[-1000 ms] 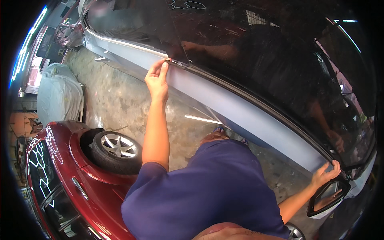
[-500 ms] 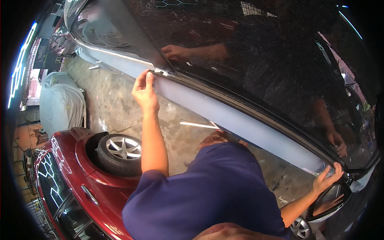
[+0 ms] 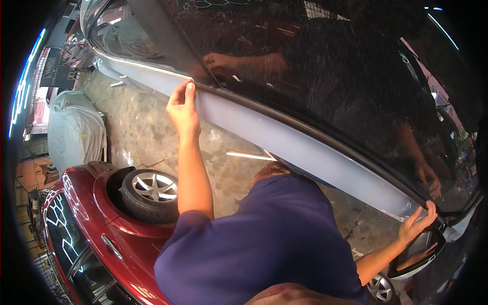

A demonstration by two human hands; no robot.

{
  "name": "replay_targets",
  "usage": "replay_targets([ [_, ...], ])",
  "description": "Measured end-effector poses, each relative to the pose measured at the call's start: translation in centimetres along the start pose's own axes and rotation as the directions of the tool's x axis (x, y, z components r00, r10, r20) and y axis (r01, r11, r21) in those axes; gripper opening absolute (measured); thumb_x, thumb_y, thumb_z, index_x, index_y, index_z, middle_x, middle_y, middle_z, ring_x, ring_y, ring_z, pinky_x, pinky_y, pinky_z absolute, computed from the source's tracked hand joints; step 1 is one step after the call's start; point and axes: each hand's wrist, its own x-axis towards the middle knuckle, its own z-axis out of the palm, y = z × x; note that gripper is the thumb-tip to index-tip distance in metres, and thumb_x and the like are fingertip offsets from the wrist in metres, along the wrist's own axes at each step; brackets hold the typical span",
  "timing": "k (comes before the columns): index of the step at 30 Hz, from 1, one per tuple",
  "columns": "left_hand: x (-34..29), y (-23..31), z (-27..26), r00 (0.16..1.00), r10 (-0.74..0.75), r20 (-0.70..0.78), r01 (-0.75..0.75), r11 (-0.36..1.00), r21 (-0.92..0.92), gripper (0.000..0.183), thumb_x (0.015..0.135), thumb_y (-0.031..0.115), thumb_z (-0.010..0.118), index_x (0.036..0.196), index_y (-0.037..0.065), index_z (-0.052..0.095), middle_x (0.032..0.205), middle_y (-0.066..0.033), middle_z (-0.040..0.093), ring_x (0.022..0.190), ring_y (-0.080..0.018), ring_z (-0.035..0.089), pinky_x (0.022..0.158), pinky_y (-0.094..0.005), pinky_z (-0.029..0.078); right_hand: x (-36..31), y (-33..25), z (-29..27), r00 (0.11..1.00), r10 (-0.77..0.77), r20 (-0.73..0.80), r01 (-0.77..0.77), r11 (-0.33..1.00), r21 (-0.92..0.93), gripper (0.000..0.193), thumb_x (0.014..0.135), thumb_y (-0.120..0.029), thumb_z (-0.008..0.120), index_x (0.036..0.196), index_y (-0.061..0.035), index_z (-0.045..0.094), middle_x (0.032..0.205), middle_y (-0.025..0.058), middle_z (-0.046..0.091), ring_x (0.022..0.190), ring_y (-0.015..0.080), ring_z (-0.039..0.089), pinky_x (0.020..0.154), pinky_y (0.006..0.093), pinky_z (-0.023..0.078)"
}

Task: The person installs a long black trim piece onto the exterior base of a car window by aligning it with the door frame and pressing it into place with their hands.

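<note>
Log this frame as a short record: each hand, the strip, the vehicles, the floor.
Left hand: fingertips at the window's lower edge, near the left end of the long, narrow black trim strip; grip unclear
Right hand: at the strip's right end, beside the black-framed side mirror; grip unclear
Strip: between dark window glass and pale grey-blue door panel
Lower left: glossy red car
Farther left: vehicle-like shape under grey cloth cover
Floor: stained grey-brown concrete

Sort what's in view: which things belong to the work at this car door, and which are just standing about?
In the work:
- black trim strip
- left grip and right grip, near its ends
- grey door panel
- dark window

Standing about:
- red car
- grey draped cover
</note>
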Motion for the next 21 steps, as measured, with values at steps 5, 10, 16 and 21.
replay_targets([
  [5,0.5,-1.0,0.0,1.0,0.024,-0.01,-0.024,1.0,-0.016,0.025,0.094,0.015,0.072,0.111,-0.003,0.071,0.104,-0.0079,0.072,0.097,-0.0137,0.064,0.092,-0.0284,0.048,0.6,-0.1,0.2,0.995,-0.057,-0.084,0.057,0.998,0.0,0.025,0.098,-0.005,0.054,0.123,-0.0013,0.056,0.127,0.0149,0.059,0.124,0.0323,0.053,0.117,0.0516,0.024],
  [10,0.3,-1.6,-0.2,0.996,0.083,0.02,-0.082,0.996,-0.03,0.03,0.091,0.019,0.076,0.109,-0.004,0.071,0.104,-0.0089,0.072,0.098,-0.0154,0.064,0.093,-0.0302,0.048,1.5,-0.1,-0.1,0.991,-0.065,-0.113,0.067,0.998,0.011,0.025,0.096,-0.002,0.055,0.121,0.0,0.058,0.125,0.0162,0.06,0.12,0.0335,0.055,0.111,0.048,0.032],
  [16,0.3,-1.3,0.3,0.994,0.103,0.031,-0.103,0.995,-0.005,0.024,0.089,0.019,0.077,0.101,-0.002,0.073,0.093,-0.0069,0.072,0.09,-0.0146,0.063,0.086,-0.0306,0.049,1.7,0.5,0.2,0.978,-0.137,-0.157,0.127,0.989,-0.078,0.025,0.097,-0.005,0.056,0.121,0.0007,0.058,0.125,0.0153,0.06,0.118,0.0335,0.055,0.105,0.0457,0.037],
  [21,0.1,-1.1,0.0,0.996,0.08,0.048,-0.08,0.997,0.006,0.023,0.089,0.017,0.078,0.099,-0.002,0.072,0.089,-0.0037,0.07,0.084,-0.0096,0.061,0.08,-0.0254,0.049,0.8,0.7,0.4,0.972,-0.171,-0.16,0.162,0.984,-0.067,0.025,0.096,-0.004,0.056,0.121,0.0008,0.059,0.123,0.0149,0.06,0.117,0.0346,0.055,0.103,0.0467,0.038],
])
